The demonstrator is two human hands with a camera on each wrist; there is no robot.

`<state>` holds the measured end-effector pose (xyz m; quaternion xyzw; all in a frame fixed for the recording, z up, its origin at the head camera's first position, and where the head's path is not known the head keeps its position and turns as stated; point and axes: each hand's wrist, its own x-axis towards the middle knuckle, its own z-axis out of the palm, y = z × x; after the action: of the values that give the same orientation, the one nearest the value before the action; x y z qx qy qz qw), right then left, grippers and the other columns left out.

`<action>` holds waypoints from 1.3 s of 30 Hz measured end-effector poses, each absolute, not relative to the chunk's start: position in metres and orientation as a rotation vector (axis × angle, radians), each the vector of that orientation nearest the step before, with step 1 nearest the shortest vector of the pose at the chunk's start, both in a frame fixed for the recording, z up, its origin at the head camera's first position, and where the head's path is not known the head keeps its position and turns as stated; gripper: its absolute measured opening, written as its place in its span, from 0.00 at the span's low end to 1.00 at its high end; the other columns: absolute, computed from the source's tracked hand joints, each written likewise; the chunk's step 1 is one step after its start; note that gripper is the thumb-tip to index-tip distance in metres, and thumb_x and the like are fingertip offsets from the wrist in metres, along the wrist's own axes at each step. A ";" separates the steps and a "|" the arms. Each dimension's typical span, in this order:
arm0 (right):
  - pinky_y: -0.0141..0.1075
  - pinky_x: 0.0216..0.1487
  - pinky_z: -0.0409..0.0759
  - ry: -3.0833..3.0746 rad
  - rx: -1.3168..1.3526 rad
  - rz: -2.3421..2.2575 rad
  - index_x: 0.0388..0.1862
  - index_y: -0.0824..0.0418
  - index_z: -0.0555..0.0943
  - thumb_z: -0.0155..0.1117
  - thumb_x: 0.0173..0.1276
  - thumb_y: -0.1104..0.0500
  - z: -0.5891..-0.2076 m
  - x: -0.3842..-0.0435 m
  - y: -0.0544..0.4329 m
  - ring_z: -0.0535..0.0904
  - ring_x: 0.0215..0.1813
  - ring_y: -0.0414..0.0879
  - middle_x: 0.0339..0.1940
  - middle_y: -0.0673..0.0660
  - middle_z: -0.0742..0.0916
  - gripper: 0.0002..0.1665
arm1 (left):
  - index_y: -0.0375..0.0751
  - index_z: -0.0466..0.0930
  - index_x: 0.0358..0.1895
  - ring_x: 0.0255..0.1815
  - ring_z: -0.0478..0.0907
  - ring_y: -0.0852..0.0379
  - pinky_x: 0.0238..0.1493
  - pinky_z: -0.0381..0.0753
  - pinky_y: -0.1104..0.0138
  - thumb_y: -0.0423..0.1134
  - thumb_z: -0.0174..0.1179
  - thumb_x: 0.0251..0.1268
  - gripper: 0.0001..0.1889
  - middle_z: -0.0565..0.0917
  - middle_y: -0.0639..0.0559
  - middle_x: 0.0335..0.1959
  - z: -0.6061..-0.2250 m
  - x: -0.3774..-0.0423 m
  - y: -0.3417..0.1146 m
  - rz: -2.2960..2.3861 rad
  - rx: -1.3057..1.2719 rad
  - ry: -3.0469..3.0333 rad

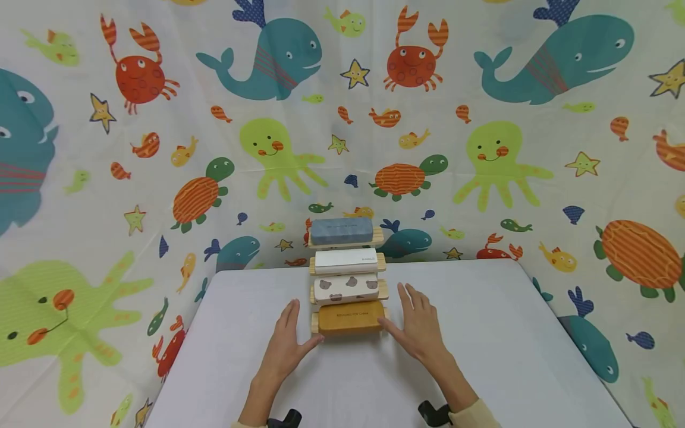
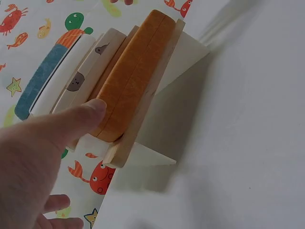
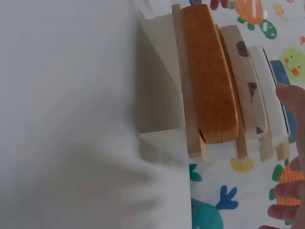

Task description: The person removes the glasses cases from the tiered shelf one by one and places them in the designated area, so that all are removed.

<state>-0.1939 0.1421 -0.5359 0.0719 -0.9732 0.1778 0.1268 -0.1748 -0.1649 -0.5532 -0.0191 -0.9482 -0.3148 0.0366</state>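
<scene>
Four-tier order runs up a stand with wooden bars (image 1: 382,263), each bar bearing one glasses case. Lowest lies a mustard-brown case (image 1: 350,317) with dark lettering; above it come a cream case with bear prints (image 1: 346,288), a white case (image 1: 345,261) and, on top, a blue case (image 1: 341,230). My left hand (image 1: 285,349) is at the stand's left side, fingers extended, its thumb (image 2: 96,113) overlapping the brown case's end in the left wrist view. On the other side my right hand (image 1: 421,327) spreads its fingers, thumb near the brown case's right end.
The stand is on a white table (image 1: 471,333), towards its back edge. White triangular supports (image 2: 155,155) reach forward beneath the lowest bar. Behind and beside the table hangs a cloth (image 1: 353,113) printed with sea animals. Both wrists wear black camera mounts (image 1: 286,419).
</scene>
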 end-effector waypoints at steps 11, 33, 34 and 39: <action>0.60 0.68 0.70 -2.832 0.246 0.613 0.80 0.56 0.59 0.61 0.60 0.25 -0.545 -0.198 0.135 0.64 0.73 0.60 0.77 0.61 0.68 0.59 | 0.37 0.52 0.80 0.79 0.58 0.38 0.75 0.66 0.45 0.51 0.74 0.56 0.54 0.58 0.38 0.80 -0.566 -0.181 -0.164 -1.039 -0.106 -2.906; 0.55 0.66 0.72 -2.780 0.307 0.754 0.77 0.59 0.63 0.67 0.60 0.28 -0.568 -0.195 0.126 0.69 0.69 0.58 0.71 0.62 0.74 0.56 | 0.35 0.58 0.77 0.77 0.63 0.39 0.75 0.67 0.48 0.47 0.74 0.57 0.48 0.63 0.37 0.77 -0.588 -0.193 -0.162 -1.073 -0.129 -2.918; 0.55 0.66 0.73 -2.777 0.312 0.753 0.76 0.59 0.63 0.67 0.60 0.28 -0.569 -0.195 0.126 0.69 0.69 0.58 0.71 0.62 0.74 0.56 | 0.34 0.59 0.77 0.77 0.64 0.39 0.75 0.67 0.48 0.47 0.74 0.57 0.47 0.64 0.37 0.77 -0.588 -0.194 -0.161 -1.068 -0.136 -2.917; 0.55 0.65 0.74 -2.773 0.344 0.733 0.75 0.61 0.65 0.68 0.60 0.30 -0.572 -0.195 0.124 0.71 0.67 0.58 0.69 0.63 0.76 0.55 | 0.33 0.61 0.75 0.75 0.66 0.39 0.74 0.68 0.48 0.45 0.74 0.57 0.46 0.68 0.37 0.75 -0.592 -0.195 -0.160 -1.058 -0.160 -2.908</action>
<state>-0.1946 0.1242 -0.5724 0.1181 -0.9523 0.2515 0.1260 -0.1949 -0.1600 -0.5922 -0.0516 -0.9383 -0.3414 0.0213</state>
